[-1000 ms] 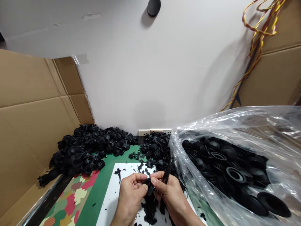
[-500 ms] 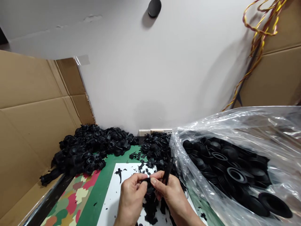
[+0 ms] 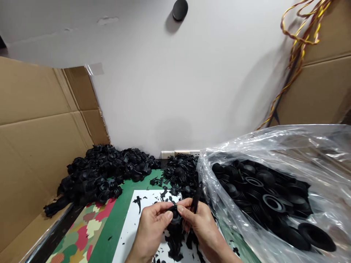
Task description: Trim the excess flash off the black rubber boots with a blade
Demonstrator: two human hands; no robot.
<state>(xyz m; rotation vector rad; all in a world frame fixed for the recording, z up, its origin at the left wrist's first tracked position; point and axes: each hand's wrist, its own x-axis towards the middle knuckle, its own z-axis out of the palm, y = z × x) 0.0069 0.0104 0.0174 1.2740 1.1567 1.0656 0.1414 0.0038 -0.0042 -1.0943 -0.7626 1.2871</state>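
My left hand (image 3: pixel 152 228) and my right hand (image 3: pixel 201 226) meet low in the middle of the view, both pinched on one small black rubber part (image 3: pixel 174 216). A thin black tool (image 3: pixel 196 197) sticks up from my right hand's grip. Below the hands, black rubber scraps (image 3: pixel 177 243) lie on a white sheet (image 3: pixel 131 226). Fingers of both hands are curled closed around the part.
A heap of black ribbed rubber parts (image 3: pixel 104 171) lies at the left against a cardboard wall (image 3: pixel 33 138). A clear plastic bag (image 3: pixel 274 146) holds several black rubber caps at the right. More scraps (image 3: pixel 182 175) are piled by the white wall. Yellow-red wires (image 3: pixel 298 47) hang at the upper right.
The hands stay together on the part, with only slight finger shifts. The piles and the bag have not moved.
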